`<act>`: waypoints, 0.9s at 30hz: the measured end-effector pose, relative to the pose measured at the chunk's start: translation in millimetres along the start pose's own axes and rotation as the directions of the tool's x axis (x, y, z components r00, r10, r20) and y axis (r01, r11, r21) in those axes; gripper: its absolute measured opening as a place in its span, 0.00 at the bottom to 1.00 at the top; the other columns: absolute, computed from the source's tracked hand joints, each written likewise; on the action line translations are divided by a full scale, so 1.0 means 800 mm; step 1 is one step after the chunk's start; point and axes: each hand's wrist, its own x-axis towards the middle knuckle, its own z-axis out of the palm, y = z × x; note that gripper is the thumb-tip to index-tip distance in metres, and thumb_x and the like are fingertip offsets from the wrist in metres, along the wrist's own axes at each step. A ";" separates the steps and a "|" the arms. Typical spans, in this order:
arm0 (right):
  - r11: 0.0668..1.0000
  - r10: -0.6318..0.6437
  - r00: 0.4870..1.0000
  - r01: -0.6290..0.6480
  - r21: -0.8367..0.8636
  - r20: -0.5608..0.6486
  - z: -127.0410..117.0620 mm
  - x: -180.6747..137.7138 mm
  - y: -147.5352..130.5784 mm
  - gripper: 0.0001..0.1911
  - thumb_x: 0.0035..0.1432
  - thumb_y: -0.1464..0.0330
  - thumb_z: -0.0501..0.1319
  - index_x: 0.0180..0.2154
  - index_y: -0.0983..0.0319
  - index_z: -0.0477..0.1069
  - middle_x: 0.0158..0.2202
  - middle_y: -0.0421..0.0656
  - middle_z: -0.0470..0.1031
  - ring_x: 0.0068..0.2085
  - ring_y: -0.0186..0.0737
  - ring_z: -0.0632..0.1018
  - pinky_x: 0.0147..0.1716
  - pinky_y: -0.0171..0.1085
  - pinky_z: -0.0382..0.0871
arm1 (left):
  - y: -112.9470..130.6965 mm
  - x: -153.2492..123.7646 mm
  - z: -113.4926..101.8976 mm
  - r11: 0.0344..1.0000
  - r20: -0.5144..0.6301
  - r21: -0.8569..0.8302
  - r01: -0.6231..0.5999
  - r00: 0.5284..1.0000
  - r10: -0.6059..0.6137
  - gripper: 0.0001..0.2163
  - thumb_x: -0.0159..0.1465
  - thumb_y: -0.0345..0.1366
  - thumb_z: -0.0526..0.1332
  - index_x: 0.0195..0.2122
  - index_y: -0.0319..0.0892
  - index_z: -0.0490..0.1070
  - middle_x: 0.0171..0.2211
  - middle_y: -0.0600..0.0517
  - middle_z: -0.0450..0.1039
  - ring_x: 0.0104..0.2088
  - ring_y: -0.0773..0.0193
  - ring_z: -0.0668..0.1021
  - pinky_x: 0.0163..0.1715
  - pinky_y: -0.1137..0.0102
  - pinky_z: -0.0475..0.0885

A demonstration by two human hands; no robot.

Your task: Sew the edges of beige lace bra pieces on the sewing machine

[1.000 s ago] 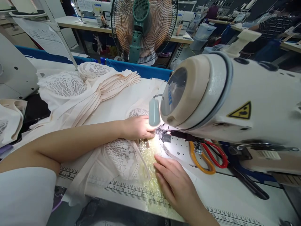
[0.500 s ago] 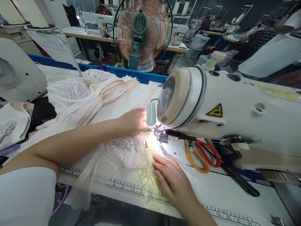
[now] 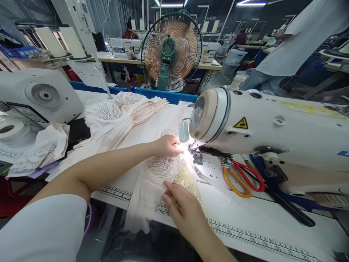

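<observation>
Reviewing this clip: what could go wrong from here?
The left hand is close to the lit working end of the sewing machine, so it might get nipped if it strays inward. Part of the pale lace fabric hangs over the front edge of the table, so its weight could tug the piece askew.

From where I stand, hard white glare beneath the sewing machine (image 3: 261,127) washes over the left hand (image 3: 167,146), while everything farther back is dimmer under ceiling tubes (image 3: 171,5), shapes stretching toward the edges.
</observation>
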 end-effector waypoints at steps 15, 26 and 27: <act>0.921 0.299 0.954 -0.298 -0.253 -0.033 -0.047 0.002 0.050 0.20 0.58 0.60 0.50 0.47 0.61 0.71 0.19 0.37 0.70 0.21 0.39 0.72 0.19 0.37 0.67 | 0.033 -0.011 0.047 0.825 0.123 0.564 0.027 0.986 -0.116 0.14 0.58 0.29 0.54 0.45 0.39 0.69 0.33 0.45 0.70 0.30 0.56 0.75 0.22 0.69 0.64; 0.903 0.308 0.951 -0.279 -0.327 0.041 -0.057 0.025 0.053 0.18 0.58 0.64 0.49 0.45 0.60 0.72 0.19 0.37 0.65 0.22 0.39 0.70 0.21 0.35 0.62 | 0.038 0.004 0.044 0.838 0.126 0.538 0.094 0.973 -0.191 0.12 0.56 0.32 0.58 0.41 0.37 0.70 0.36 0.44 0.72 0.33 0.54 0.76 0.22 0.69 0.64; 0.901 0.325 0.944 -0.291 -0.321 0.057 -0.058 0.026 0.052 0.19 0.58 0.64 0.49 0.46 0.60 0.71 0.19 0.37 0.65 0.23 0.39 0.70 0.21 0.35 0.61 | 0.039 0.004 0.043 0.838 0.129 0.536 0.098 0.972 -0.196 0.12 0.55 0.31 0.58 0.41 0.37 0.70 0.36 0.44 0.72 0.33 0.54 0.76 0.21 0.68 0.64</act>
